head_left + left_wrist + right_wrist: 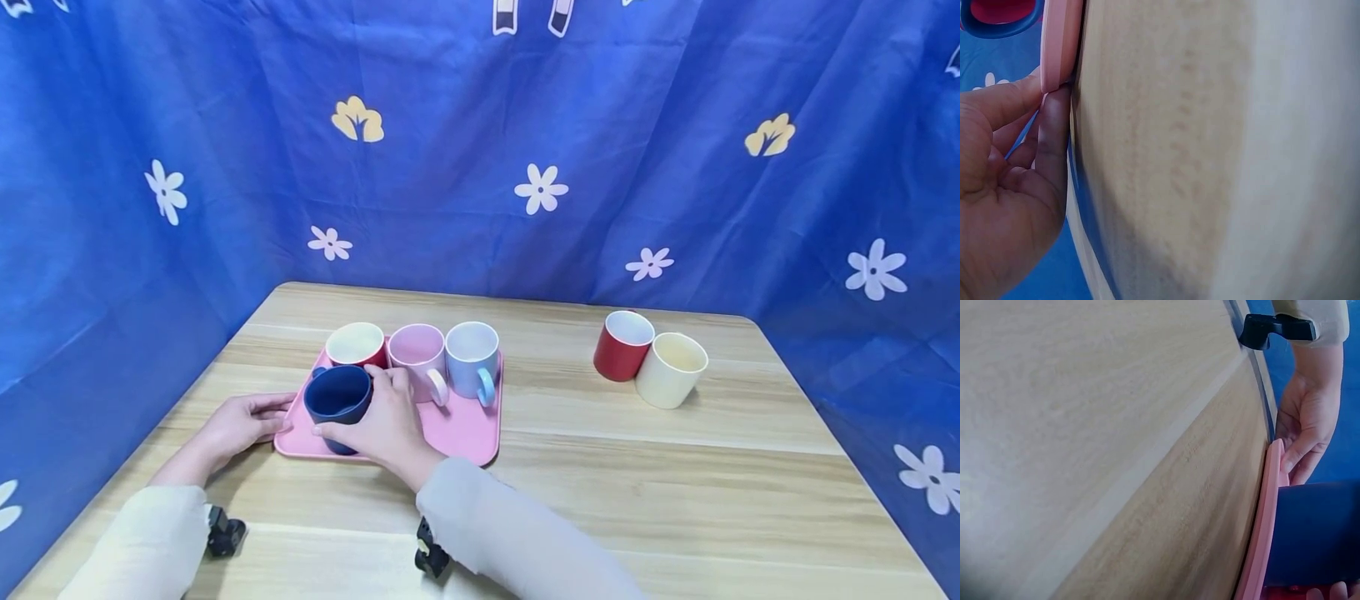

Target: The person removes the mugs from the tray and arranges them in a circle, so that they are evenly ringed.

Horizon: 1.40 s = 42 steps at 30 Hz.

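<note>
At the front left of a pink tray (468,437), my right hand (393,425) grips a dark blue mug (336,400), thumb on the near side and fingers on the far side. The mug stands upright with its handle toward the back left. My left hand (236,427) pinches the tray's left corner; in the left wrist view the thumb lies over the rim and a finger beneath it. Behind the blue mug, in a row on the tray, are a red mug (356,342) with a white inside, a pink mug (417,354) and a light blue mug (471,354).
Toward the back right of the wooden table (600,483), another red mug (621,350) and a cream mug (670,372) stand side by side. A blue patterned curtain (450,167) surrounds the table's back and sides.
</note>
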### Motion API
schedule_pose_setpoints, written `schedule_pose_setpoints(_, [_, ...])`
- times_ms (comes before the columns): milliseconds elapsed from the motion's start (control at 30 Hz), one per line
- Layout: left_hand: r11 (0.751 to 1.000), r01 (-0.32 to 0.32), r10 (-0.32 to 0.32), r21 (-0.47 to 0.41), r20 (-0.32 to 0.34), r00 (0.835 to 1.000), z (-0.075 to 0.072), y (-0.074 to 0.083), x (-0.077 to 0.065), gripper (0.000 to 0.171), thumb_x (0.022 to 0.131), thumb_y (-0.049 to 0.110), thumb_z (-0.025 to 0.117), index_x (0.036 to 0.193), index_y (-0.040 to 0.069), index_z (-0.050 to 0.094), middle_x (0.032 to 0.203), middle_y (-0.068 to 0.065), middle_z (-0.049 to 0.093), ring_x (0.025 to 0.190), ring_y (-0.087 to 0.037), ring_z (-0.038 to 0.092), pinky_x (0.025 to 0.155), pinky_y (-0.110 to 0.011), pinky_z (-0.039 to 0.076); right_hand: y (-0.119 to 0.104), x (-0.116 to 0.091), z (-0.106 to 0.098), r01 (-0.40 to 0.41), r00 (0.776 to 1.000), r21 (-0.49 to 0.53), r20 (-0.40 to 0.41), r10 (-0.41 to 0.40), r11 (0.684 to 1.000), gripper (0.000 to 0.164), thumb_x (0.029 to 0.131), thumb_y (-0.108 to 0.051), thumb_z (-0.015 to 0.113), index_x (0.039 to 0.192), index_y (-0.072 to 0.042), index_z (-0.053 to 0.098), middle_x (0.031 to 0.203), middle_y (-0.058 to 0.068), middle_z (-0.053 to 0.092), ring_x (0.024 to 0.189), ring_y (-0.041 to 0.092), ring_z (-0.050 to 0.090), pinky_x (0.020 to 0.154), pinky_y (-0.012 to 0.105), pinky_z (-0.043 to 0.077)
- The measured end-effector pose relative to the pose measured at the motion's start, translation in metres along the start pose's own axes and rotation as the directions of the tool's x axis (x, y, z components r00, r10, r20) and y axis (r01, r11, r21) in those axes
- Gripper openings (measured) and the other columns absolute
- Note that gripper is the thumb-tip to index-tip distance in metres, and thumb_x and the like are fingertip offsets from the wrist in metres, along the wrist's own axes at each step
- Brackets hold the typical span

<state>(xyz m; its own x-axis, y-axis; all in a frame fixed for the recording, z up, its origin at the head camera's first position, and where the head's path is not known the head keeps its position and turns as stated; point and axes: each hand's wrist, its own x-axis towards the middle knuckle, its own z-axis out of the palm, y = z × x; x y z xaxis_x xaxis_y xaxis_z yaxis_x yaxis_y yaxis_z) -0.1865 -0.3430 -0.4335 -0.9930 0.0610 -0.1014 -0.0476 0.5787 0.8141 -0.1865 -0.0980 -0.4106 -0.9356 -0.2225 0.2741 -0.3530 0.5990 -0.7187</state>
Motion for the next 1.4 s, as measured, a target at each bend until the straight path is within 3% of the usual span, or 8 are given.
schedule_pose_setpoints(400, [1.000,-0.002,0.002,-0.007,0.009,1.000,-0.001,0.001,0.000,0.057,0.087,0.006,0.068,0.132,-0.017,0.042,0.128,-0.034,0.049,0.089,0.010,0.053,0.075,-0.015,0.051,0.000,0.001,0.004,-0.003,0.998,0.027,-0.058,0.004,1.000,0.079,0.059,-0.055,0.086,0.122,-0.015,0.058,0.109,-0.006,0.045,0.104,0.008,0.042,0.085,0.017,0.043])
schedule_pose_setpoints(667, [0.999,-0.005,0.006,-0.054,0.026,1.000,0.000,0.000,0.000,0.058,0.087,0.002,0.067,0.133,-0.019,0.038,0.126,-0.036,0.050,0.087,0.002,0.059,0.074,-0.018,0.052,0.004,-0.002,0.005,0.041,0.994,0.076,-0.100,-0.033,0.996,0.080,0.058,-0.052,0.087,0.123,-0.017,0.054,0.113,-0.007,0.050,0.108,0.008,0.044,0.088,0.020,0.044])
schedule_pose_setpoints(967, [0.995,0.007,-0.004,-0.103,0.028,1.000,0.000,0.002,0.000,0.054,0.088,-0.004,0.062,0.132,-0.021,0.036,0.121,-0.036,0.053,0.085,0.005,0.057,0.074,-0.020,0.054,0.007,-0.003,-0.008,0.059,0.996,0.166,-0.079,-0.046,0.984,0.083,0.059,-0.051,0.087,0.127,-0.017,0.052,0.119,-0.009,0.053,0.110,0.008,0.047,0.091,0.026,0.045])
schedule_pose_setpoints(1133, [0.996,0.010,-0.008,-0.088,0.019,1.000,-0.001,0.002,0.000,0.056,0.088,-0.001,0.065,0.133,-0.020,0.037,0.122,-0.035,0.053,0.087,0.000,0.060,0.074,-0.020,0.054,0.006,-0.005,-0.019,0.101,0.993,0.198,-0.079,-0.087,0.975,0.082,0.058,-0.050,0.088,0.125,-0.017,0.053,0.118,-0.010,0.053,0.110,0.007,0.047,0.091,0.026,0.045])
schedule_pose_setpoints(1400, [0.998,0.014,-0.013,-0.061,0.021,1.000,0.000,0.001,0.000,0.056,0.088,0.001,0.065,0.133,-0.019,0.038,0.129,-0.036,0.046,0.087,0.007,0.056,0.076,-0.020,0.053,0.007,-0.012,-0.035,0.144,0.989,0.266,-0.079,-0.127,0.953,0.079,0.056,-0.044,0.091,0.122,-0.021,0.055,0.116,-0.014,0.052,0.105,0.003,0.046,0.086,0.024,0.044])
